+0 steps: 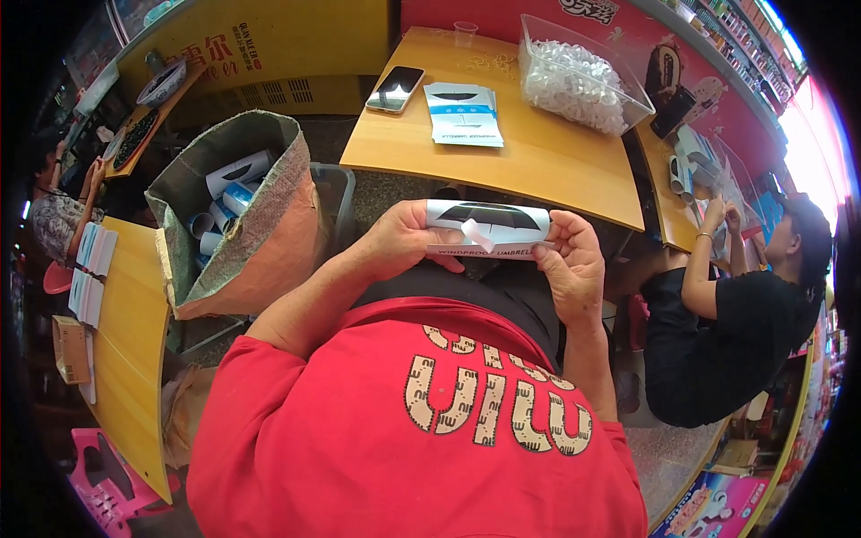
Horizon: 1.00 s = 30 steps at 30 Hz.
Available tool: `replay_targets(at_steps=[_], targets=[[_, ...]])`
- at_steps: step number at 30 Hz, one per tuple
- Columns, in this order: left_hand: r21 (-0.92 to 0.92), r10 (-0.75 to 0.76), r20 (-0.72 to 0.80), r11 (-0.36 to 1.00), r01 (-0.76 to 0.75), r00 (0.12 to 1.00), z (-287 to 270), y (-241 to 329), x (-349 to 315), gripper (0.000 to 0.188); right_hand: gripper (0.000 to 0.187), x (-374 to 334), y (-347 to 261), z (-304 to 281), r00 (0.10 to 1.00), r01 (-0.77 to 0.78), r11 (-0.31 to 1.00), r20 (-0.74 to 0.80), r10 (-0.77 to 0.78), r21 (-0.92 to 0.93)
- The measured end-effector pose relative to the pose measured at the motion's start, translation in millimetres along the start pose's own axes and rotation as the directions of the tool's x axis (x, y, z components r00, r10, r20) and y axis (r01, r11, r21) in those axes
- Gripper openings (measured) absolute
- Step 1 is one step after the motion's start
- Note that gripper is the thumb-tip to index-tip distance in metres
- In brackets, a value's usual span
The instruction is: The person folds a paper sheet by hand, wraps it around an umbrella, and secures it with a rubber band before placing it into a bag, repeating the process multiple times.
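In front of you a yellow wooden table (556,175) is standing before a pink-red printed wall panel (457,13). It is bearing a black-screened phone (395,91), a stack of white-and-blue printed cards (465,133) and a clear plastic bin (635,115) heaped with small white curled pieces (574,73). To your left, an orange-sided woven sack (280,233) is gaping open, holding rolled white-and-blue cards (240,170). A person in black (740,327) is working at your right; another in a patterned top (56,220) is sitting far left.

Above your lap, between your two hands, you are holding a curved white card (520,235) with a black umbrella picture. Your left hand (396,238) is pinching its left end—thumb against fingers—and your right hand (574,262) is pinching the other. One white curl (478,235) is showing across the card's front, near your left fingertips—whether they are touching it, I cannot tell.
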<state>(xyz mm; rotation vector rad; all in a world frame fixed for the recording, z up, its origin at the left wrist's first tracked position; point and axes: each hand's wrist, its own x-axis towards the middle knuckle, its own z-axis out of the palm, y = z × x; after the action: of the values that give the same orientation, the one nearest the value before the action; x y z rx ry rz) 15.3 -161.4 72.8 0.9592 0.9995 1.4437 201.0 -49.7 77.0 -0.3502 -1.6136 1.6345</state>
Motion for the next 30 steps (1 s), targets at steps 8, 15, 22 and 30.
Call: replay_targets(at_steps=[8, 15, 22, 30], targets=[[0.047, 0.035, 0.038, 0.998, -0.037, 0.999, 2.8, -0.1, -2.3, 0.019, 0.036, 0.7, 1.6, -2.4, 0.997, -0.073, 0.997, -0.017, 0.073, -0.005], [0.013, 0.047, 0.021, 0.999, -0.047, 0.999, 6.0, -0.2, -2.4, 0.016, 0.037, 0.4, 0.9, -1.2, 0.997, -0.072, 0.997, -0.025, 0.073, 0.022], [0.032, 0.028, 0.018, 0.999, -0.029, 0.999, 3.4, -4.6, -1.9, 0.017, 0.038, 0.1, 1.1, -0.2, 0.997, -0.073, 0.997, -0.030, 0.074, 0.033], [-0.004, 0.008, 0.013, 1.000, -0.008, 1.000, 3.4, -6.2, -2.2, 0.018, 0.038, 0.2, 1.3, -0.6, 0.996, -0.085, 0.996, -0.032, 0.086, 0.042]])
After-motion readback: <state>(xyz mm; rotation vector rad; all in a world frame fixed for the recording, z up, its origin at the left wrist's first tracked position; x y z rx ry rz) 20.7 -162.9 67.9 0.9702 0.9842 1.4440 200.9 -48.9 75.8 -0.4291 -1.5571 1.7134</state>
